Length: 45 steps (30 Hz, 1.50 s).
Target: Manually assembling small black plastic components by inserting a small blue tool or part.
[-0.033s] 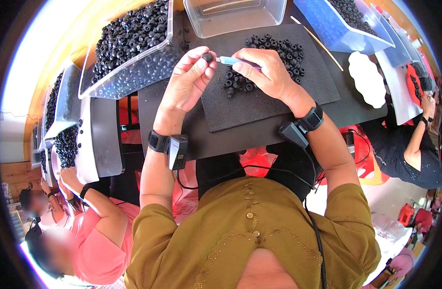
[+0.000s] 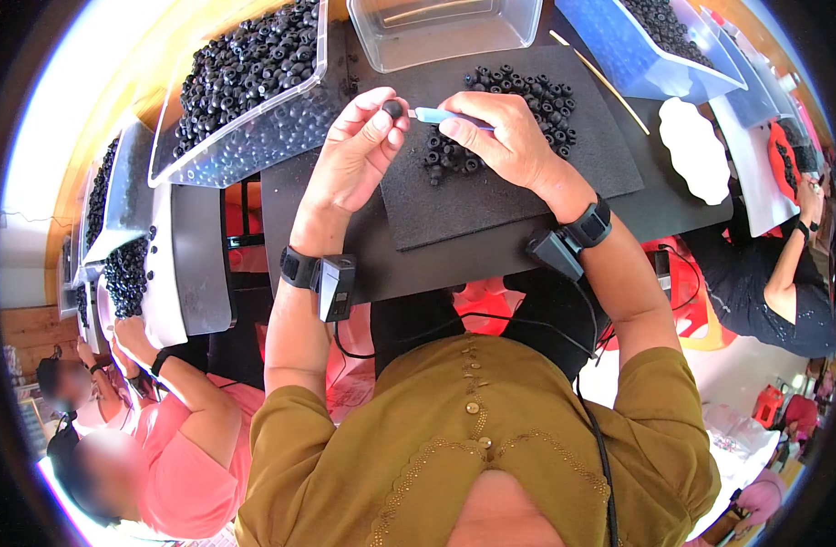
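Nothing budged: left hand [image 2: 352, 159] pinched round black part [image 2: 393, 108], right hand [image 2: 506, 135] clutched blue-handled tool [image 2: 433, 115], probably trimming, needing steadiness next.

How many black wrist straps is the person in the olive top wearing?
2: the left strap by the left hand, which holds a round black piece; and the right strap by the right hand, which holds a light-blue tool. Both show plainly.
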Motion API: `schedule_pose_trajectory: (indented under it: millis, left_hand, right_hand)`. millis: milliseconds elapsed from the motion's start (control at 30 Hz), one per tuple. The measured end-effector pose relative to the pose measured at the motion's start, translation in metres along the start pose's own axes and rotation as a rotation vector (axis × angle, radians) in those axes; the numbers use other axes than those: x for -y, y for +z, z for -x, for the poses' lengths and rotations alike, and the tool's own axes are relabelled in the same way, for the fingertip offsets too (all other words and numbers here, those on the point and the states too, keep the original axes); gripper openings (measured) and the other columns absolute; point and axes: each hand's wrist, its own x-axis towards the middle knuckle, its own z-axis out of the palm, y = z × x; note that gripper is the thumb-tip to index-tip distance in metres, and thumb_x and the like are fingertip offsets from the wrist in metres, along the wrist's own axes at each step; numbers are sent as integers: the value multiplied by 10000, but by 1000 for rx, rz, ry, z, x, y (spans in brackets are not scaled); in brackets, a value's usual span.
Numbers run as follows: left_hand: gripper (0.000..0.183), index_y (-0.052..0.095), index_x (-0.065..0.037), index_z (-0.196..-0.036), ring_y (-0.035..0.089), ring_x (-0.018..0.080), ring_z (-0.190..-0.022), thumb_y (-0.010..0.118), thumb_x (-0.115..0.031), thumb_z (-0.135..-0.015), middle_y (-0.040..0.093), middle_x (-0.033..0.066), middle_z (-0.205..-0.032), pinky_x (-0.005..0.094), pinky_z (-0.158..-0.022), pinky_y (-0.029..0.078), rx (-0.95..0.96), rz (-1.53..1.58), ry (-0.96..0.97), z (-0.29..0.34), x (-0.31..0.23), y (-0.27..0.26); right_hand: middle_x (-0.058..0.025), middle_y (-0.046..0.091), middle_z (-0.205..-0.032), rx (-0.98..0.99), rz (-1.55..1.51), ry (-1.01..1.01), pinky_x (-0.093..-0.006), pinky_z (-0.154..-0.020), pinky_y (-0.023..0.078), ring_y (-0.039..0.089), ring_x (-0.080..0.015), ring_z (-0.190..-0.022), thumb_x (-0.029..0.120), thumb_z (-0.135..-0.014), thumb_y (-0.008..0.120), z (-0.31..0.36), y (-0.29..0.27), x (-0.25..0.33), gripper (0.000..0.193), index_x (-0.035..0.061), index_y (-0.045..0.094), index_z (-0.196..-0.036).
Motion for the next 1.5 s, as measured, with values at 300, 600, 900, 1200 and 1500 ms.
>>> schedule_pose_trajectory:
  millis: [300, 600, 900, 1200, 1500]
  left_hand:
    - [225, 593, -57, -1179, 613, 154, -946, 586, -63, -954, 623, 91, -1120, 226, -833, 531, -7, 47, -17, 0, 3, -2]
    - [194, 608, -46, -1151, 623, 153, -922, 583, -56, -959, 641, 94, -1050, 236, -807, 540, -1, 65, -25, -1, 4, 1]
    - [131, 614, -60, -1060, 598, 130, -846, 633, -105, -938, 640, 68, -983, 236, -750, 509, 99, 8, -87, 3, 7, 12]
    - [123, 579, -55, -1072, 533, 127, -888, 595, -90, -956, 585, 88, -1062, 192, -771, 499, 34, 105, -91, 3, 3, 4]
    - [189, 571, -52, -1146, 576, 158, -962, 584, -85, -960, 594, 101, -1114, 213, -811, 532, 11, 165, -51, 1, 6, 0]
  right_hand:
    - [-106, 643, -772, -26, 126, -57, -386, -614, 501, 640, -318, -699, 355, -899, 637, 0, 1, 4, 281, 78, 663, -938]
    - [-91, 642, -771, -29, 189, -50, -385, -604, 505, 643, -306, -688, 350, -893, 644, 0, 1, 7, 258, 94, 661, -921]
    - [-132, 627, -732, -134, 169, 40, -412, -591, 490, 630, -348, -680, 342, -923, 610, -3, 1, -5, 264, 85, 667, -900]
    - [-134, 599, -688, -113, 3, 70, -360, -569, 460, 618, -300, -625, 341, -941, 608, -4, -4, -3, 301, 43, 652, -937]
    - [-93, 642, -782, -57, 182, -113, -384, -587, 501, 636, -307, -678, 322, -898, 644, 0, 1, 7, 239, 85, 659, -926]
